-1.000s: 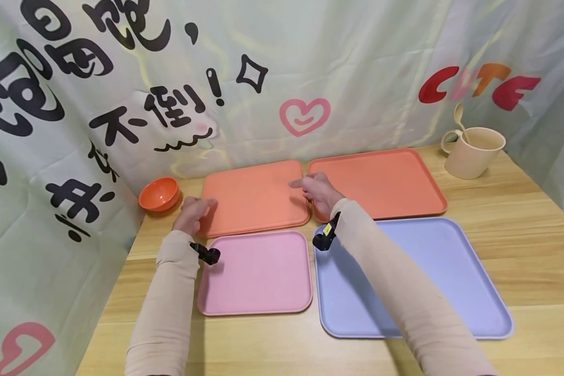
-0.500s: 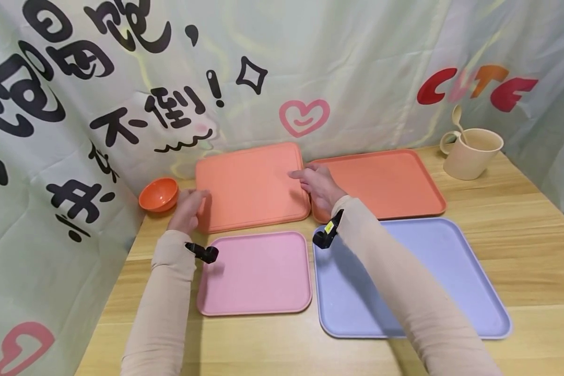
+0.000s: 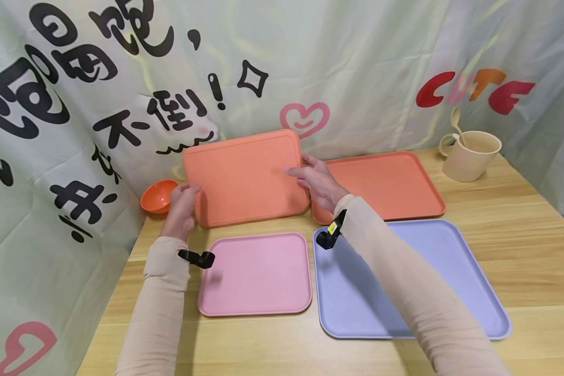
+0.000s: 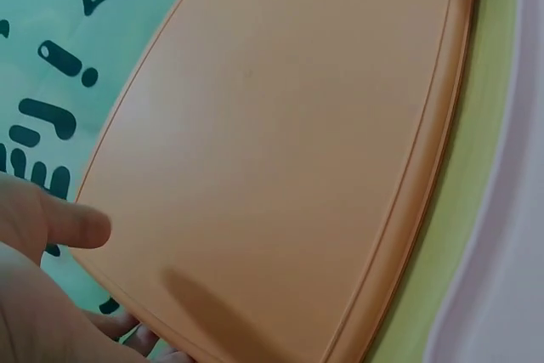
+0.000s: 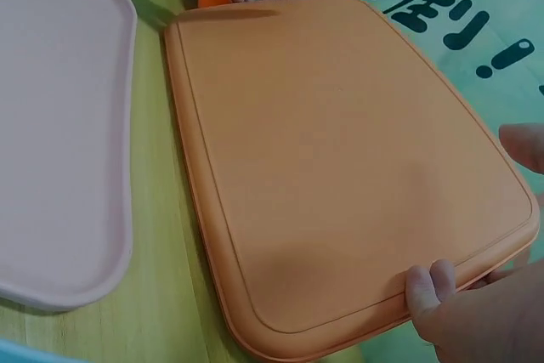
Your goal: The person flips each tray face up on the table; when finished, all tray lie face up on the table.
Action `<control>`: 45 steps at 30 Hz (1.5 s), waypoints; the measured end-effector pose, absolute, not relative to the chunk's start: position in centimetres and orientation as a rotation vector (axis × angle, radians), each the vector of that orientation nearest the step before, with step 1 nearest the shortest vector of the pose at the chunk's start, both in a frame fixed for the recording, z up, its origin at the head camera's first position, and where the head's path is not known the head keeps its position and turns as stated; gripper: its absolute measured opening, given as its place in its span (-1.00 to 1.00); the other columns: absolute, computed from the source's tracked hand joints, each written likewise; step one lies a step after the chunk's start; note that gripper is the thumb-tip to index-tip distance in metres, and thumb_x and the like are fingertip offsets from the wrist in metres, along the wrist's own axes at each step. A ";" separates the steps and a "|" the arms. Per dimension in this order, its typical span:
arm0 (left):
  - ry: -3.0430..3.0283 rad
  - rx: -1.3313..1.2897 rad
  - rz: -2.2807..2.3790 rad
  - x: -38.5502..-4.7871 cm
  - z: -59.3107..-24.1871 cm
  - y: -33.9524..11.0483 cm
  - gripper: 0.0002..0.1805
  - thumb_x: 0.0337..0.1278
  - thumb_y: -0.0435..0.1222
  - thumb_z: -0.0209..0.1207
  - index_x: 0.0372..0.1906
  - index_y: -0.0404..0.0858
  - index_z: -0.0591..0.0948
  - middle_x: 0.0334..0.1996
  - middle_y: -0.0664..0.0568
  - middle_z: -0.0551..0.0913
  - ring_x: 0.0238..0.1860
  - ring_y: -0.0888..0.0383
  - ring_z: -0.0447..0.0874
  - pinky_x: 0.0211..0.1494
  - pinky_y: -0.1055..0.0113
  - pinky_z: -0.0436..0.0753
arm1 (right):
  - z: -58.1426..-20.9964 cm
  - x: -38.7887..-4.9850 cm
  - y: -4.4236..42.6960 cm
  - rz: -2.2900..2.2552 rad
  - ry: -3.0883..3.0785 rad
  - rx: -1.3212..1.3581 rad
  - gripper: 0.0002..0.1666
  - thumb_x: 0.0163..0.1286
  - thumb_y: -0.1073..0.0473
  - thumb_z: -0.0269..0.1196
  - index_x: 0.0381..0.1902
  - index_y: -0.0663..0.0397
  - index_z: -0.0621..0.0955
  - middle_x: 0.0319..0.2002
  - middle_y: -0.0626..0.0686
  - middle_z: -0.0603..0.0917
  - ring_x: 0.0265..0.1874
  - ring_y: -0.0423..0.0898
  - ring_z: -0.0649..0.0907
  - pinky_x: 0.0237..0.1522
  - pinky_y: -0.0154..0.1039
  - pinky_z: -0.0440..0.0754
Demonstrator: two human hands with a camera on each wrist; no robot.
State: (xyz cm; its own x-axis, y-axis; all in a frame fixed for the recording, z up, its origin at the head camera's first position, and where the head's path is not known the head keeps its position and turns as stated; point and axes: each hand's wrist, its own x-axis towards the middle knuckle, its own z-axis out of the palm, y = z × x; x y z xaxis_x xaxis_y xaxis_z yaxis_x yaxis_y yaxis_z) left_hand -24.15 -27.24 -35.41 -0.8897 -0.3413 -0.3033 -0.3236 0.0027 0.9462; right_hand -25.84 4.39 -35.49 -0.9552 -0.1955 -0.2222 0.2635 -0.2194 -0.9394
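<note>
An orange rectangular tray [image 3: 246,180] is tilted up at the back left, its far edge raised against the cloth and its near edge low by the table. My left hand [image 3: 180,209] holds its left side; in the left wrist view the thumb lies toward the flat face and fingertips [image 4: 140,337] show at the rim. On the opposite side, my right hand [image 3: 321,183] grips the right edge, with fingers [image 5: 425,291] curled over the rim in the right wrist view. Whatever lies behind the tilted tray is hidden. A second orange tray [image 3: 385,183] lies flat to the right.
A pink tray [image 3: 256,274] and a larger blue tray [image 3: 446,266] lie on the wooden table [image 3: 258,344] in front. An orange bowl [image 3: 156,196] stands beside my left hand. At the back right is a beige mug [image 3: 470,159] with a spoon [image 3: 456,122]. Printed cloth [image 3: 366,62] borders the table.
The left orange tray's far edge has risen from nearly flat to a steep tilt, and its left side has shifted left. My left hand has moved left and farther back with it.
</note>
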 end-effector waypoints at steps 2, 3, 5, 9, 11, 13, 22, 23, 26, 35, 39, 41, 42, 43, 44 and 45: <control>-2.191 0.735 -2.078 -23.9 -35.2 -27.2 -0.25 0.49 -0.17 0.03 0.60 -0.28 0.03 0.59 -0.05 0.00 0.56 0.04 -0.04 0.59 0.17 -0.01 | -35.3 -25.7 4.4 -2.247 1.749 0.054 0.06 0.36 0.20 0.37 0.63 0.04 0.03 0.58 -0.01 0.13 0.45 -0.03 0.32 0.44 -0.14 0.32; -2.176 0.737 -2.078 -23.8 -35.1 -27.2 -0.26 0.49 -0.16 0.03 0.59 -0.27 0.05 0.59 -0.05 0.02 0.55 0.05 -0.02 0.59 0.18 0.01 | -35.3 -25.6 4.3 -2.250 1.747 0.046 0.05 0.36 0.19 0.38 0.63 0.04 0.05 0.56 0.00 0.17 0.44 -0.03 0.34 0.44 -0.13 0.32; -2.151 0.745 -2.092 -23.4 -34.8 -27.1 -0.28 0.52 -0.09 0.00 0.60 -0.23 0.06 0.58 0.00 0.04 0.55 0.08 -0.01 0.59 0.20 0.01 | -35.0 -25.4 4.3 -2.247 1.756 0.029 0.03 0.35 0.16 0.39 0.62 0.02 0.09 0.53 -0.01 0.22 0.41 -0.04 0.37 0.43 -0.13 0.33; -2.038 0.732 -2.185 -22.7 -34.2 -26.9 -0.33 0.56 0.08 -0.13 0.57 -0.14 0.17 0.45 0.04 0.23 0.44 0.14 0.16 0.57 0.28 0.07 | -34.6 -24.8 4.4 -2.245 1.792 0.008 0.03 0.34 0.06 0.42 0.61 0.00 0.14 0.50 -0.03 0.24 0.37 -0.07 0.41 0.43 -0.13 0.34; -1.968 0.702 -2.234 -22.4 -34.0 -26.7 -0.41 0.55 0.14 -0.17 0.43 -0.10 0.34 0.16 0.06 0.40 0.23 0.18 0.31 0.49 0.36 0.15 | -34.3 -24.4 4.5 -2.251 1.814 -0.007 0.03 0.32 0.01 0.43 0.60 0.01 0.16 0.48 -0.04 0.25 0.36 -0.09 0.41 0.43 -0.13 0.33; -1.896 0.688 -2.267 -22.1 -33.9 -26.6 -0.49 0.54 0.17 -0.19 0.20 -0.09 0.46 -0.11 0.10 0.37 -0.03 0.23 0.35 0.29 0.42 0.28 | -34.1 -24.1 4.6 -2.246 1.845 -0.020 0.04 0.31 -0.05 0.44 0.59 0.01 0.18 0.46 -0.05 0.26 0.35 -0.11 0.40 0.43 -0.14 0.33; -1.755 0.596 -2.346 -20.4 -33.9 -26.4 -0.44 0.52 0.20 -0.23 0.01 -0.20 0.47 -0.26 0.10 0.42 -0.34 0.30 0.31 -0.38 0.61 0.27 | -33.7 -22.1 5.3 -2.183 1.914 -0.026 0.09 0.27 -0.28 0.40 0.59 -0.05 0.19 0.46 -0.06 0.23 0.36 -0.01 0.39 0.48 -0.01 0.22; -1.760 0.594 -2.350 -20.2 -33.9 -26.4 -0.37 0.51 0.22 -0.25 0.16 -0.20 0.47 -0.11 0.06 0.50 -0.19 0.30 0.42 -0.24 0.65 0.36 | -33.7 -21.9 5.3 -2.172 1.928 -0.017 0.09 0.27 -0.29 0.40 0.59 -0.06 0.20 0.46 -0.06 0.23 0.37 -0.01 0.37 0.49 0.00 0.22; -1.752 0.613 -2.372 -19.7 -34.0 -26.4 -0.22 0.51 0.25 -0.34 0.53 -0.19 0.23 0.43 -0.05 0.32 0.42 0.18 0.26 0.39 0.55 0.27 | -34.0 -21.4 5.6 -2.126 1.973 0.006 0.07 0.28 -0.30 0.38 0.58 -0.06 0.22 0.49 -0.04 0.22 0.42 -0.01 0.28 0.49 0.01 0.21; -1.597 0.689 -2.411 -19.1 -35.3 -26.9 -0.57 0.62 0.07 -0.32 0.21 -0.09 0.35 0.06 0.11 0.37 0.27 0.16 0.31 0.45 0.41 0.27 | -35.4 -20.9 6.1 -2.032 2.087 -0.012 0.04 0.34 -0.27 0.33 0.57 0.09 0.21 0.49 0.06 0.27 0.47 -0.01 0.23 0.48 -0.04 0.23; -1.603 0.717 -2.418 -18.9 -35.8 -27.2 -0.65 0.65 -0.03 -0.29 0.21 -0.10 0.34 0.06 0.10 0.40 0.18 0.20 0.37 0.37 0.42 0.36 | -36.1 -20.9 6.2 -2.067 2.053 -0.030 0.00 0.39 -0.13 0.34 0.57 0.19 0.19 0.47 0.15 0.31 0.42 0.03 0.33 0.46 -0.07 0.27; -1.609 0.744 -2.421 -18.8 -36.1 -27.5 -0.64 0.65 -0.08 -0.28 0.28 -0.13 0.33 0.08 0.09 0.42 0.17 0.21 0.40 0.31 0.44 0.41 | -36.6 -20.8 6.2 -2.080 2.034 -0.025 -0.04 0.40 -0.06 0.35 0.56 0.23 0.20 0.44 0.19 0.34 0.39 0.04 0.38 0.44 -0.08 0.30; -1.611 0.759 -2.421 -18.8 -36.2 -27.6 -0.64 0.65 -0.11 -0.27 0.29 -0.15 0.34 0.08 0.09 0.44 0.15 0.22 0.43 0.28 0.44 0.44 | -36.8 -20.8 6.2 -2.084 2.022 -0.020 -0.05 0.41 -0.02 0.35 0.55 0.24 0.20 0.44 0.21 0.35 0.38 0.04 0.40 0.44 -0.07 0.31; -1.613 0.773 -2.424 -18.8 -36.4 -27.7 -0.65 0.65 -0.14 -0.26 0.30 -0.17 0.35 0.07 0.09 0.46 0.13 0.23 0.45 0.23 0.46 0.47 | -37.0 -20.8 6.2 -2.077 2.019 -0.013 -0.07 0.41 0.00 0.35 0.55 0.25 0.21 0.43 0.21 0.36 0.37 0.04 0.42 0.43 -0.07 0.32; -1.625 0.783 -2.427 -18.9 -36.6 -27.9 -0.65 0.65 -0.17 -0.25 0.30 -0.19 0.35 0.05 0.08 0.49 0.09 0.24 0.47 0.18 0.48 0.50 | -37.2 -20.8 6.2 -2.071 2.017 -0.003 -0.08 0.41 0.01 0.35 0.55 0.25 0.22 0.43 0.22 0.36 0.36 0.03 0.42 0.42 -0.07 0.33; -1.632 0.792 -2.431 -18.9 -36.8 -28.0 -0.65 0.64 -0.20 -0.24 0.30 -0.22 0.37 0.04 0.07 0.50 0.06 0.25 0.49 0.16 0.49 0.51 | -37.5 -20.8 6.2 -2.063 2.016 0.007 -0.09 0.41 0.02 0.35 0.55 0.24 0.22 0.43 0.22 0.36 0.35 0.02 0.43 0.40 -0.07 0.35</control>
State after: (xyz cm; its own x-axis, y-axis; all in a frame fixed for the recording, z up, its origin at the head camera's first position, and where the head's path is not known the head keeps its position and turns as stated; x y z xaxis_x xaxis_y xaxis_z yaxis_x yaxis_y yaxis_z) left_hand -18.93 -27.99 -36.78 -0.8582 -0.3670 -0.3589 -0.1934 -0.4164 0.8884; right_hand -20.82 6.23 -37.49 -0.9672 -0.1782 -0.1809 0.1850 -0.0061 -0.9827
